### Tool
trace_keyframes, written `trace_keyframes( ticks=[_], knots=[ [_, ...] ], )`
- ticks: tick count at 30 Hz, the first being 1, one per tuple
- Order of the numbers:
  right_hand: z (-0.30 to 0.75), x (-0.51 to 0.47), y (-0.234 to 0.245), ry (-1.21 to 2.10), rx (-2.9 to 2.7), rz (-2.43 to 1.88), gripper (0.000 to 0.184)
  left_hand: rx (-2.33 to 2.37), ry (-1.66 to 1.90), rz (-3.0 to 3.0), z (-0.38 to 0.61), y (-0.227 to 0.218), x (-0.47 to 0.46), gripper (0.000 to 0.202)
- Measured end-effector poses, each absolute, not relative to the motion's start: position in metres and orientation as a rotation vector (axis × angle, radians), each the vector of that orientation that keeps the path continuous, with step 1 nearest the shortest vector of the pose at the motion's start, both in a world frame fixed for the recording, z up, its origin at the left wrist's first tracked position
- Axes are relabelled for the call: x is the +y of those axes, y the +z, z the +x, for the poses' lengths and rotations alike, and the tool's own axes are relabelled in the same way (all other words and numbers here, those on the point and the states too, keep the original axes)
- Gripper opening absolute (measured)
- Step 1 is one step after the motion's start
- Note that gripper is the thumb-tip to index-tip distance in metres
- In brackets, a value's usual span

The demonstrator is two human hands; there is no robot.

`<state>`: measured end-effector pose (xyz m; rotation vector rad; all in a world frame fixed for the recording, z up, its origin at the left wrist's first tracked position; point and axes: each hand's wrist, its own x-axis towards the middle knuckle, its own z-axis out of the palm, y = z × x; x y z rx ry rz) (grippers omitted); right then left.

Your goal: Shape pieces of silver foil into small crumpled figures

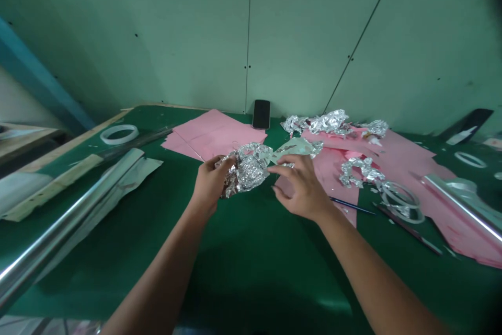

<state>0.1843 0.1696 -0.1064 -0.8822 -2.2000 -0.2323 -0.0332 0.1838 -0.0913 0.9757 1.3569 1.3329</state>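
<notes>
My left hand (209, 181) is closed around the left end of a crumpled piece of silver foil (251, 168), held just above the green table (243, 251). My right hand (300, 186) pinches the foil's right side, thumb and forefinger on a flatter flap (298, 147) of it, the other fingers curled loosely. Both forearms reach in from the bottom of the view.
Pink paper sheets (214, 134) lie behind and to the right. More crumpled foil (331, 123) sits at the back, another scrap (358, 170) on the pink paper. A black phone (261, 114) leans at the wall. Tape rings (118, 134), a foil roll (63, 225), a pen (353, 206).
</notes>
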Motion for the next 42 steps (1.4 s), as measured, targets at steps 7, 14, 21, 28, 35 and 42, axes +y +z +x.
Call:
trace_keyframes(
  ticks=[7, 14, 21, 28, 35, 42],
  knots=[
    [0.165, 0.19, -0.125, -0.384, -2.198, -0.9, 0.026, 1.294, 1.252, 0.86, -0.033, -0.094, 0.186, 0.03],
    [0.168, 0.176, -0.113, -0.413, -2.212, -0.669, 0.022, 1.236, 0.965, 0.914, -0.038, -0.085, 0.181, 0.035],
    [0.171, 0.169, -0.11, -0.377, -2.24, -0.505, 0.024, 1.412, 0.867, 0.97, -0.04, -0.088, 0.181, 0.037],
    [0.173, 0.166, -0.108, -0.448, -2.069, -0.587, 0.034, 1.201, 1.021, 0.989, -0.032, -0.086, 0.177, 0.024],
    [0.177, 0.166, -0.109, -0.493, -2.004, -0.636, 0.039, 1.239, 1.139, 0.982, -0.033, -0.091, 0.178, 0.025],
    [0.168, 0.169, -0.11, -0.624, -2.023, -0.666, 0.033, 1.216, 1.171, 0.829, -0.032, -0.093, 0.18, 0.029]
  ],
)
